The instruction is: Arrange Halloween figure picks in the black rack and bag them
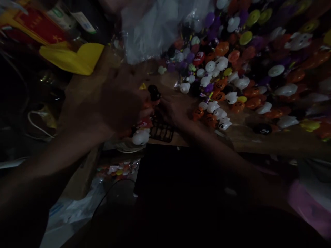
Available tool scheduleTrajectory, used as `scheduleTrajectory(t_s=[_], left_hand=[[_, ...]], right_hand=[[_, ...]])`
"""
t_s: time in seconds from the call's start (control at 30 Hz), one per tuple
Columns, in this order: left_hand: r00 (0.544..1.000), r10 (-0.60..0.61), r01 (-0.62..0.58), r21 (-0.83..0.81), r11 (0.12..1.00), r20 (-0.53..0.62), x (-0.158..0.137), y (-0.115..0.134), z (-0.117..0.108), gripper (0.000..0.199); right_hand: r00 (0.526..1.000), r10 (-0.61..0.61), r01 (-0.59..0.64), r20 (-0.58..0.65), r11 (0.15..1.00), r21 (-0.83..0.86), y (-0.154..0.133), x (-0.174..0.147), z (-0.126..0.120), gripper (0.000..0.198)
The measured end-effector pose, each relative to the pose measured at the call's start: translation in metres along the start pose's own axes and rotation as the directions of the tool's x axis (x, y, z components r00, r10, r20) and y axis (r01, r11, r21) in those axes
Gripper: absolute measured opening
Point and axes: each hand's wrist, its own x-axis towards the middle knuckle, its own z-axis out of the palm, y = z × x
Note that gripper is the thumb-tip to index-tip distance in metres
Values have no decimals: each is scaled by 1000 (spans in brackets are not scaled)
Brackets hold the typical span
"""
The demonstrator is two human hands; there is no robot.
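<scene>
In the dim head view my left hand [121, 100] is smeared by motion over the wooden table, and its fingers cannot be made out. Close to its fingertips is a small shiny black toy head [154, 92]. Beneath that hand, a red piece [144, 122] and a white toy head [141, 136] show at the table's front edge. My right hand [170, 108] is low over a black slotted rack [162, 131], its fingers bent together beside the black toy head. Whatever those fingers hold is hidden in shadow.
Many small white, orange, purple and black toy heads [219, 113] are heaped on the right. A clear plastic bag [150, 31] lies at the back. Yellow folded material [74, 58] is at the left rear. Below the table's front edge are more bags [82, 203].
</scene>
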Motion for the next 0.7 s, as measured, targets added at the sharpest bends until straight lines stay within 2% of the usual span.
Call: scheduleTrajectory(t_s=[0.13,0.3,0.4,0.5,0.6,0.7], left_hand=[[993,-100,91,-123,988,-63,0,-4,16,33],[991,-113,128,-234,964,74,3,-15,27,30],[988,-112,136,-274,952,103,5,-21,28,27],[992,-113,126,-362,924,57,7,-20,29,27],[993,-115,99,-432,897,-11,8,-15,24,36],[981,-180,123,-476,871,-75,-2,-5,10,34]], right_hand=[[998,30,-29,49,999,-27,-7,-1,-6,30],[992,63,-52,109,994,-101,-15,1,-12,28],[970,172,-138,172,971,-196,-22,4,-16,28],[945,270,-210,186,934,-289,-29,5,-19,29],[962,236,-188,140,938,-292,-31,4,-17,29],[983,158,-128,97,957,-261,-25,2,-11,29]])
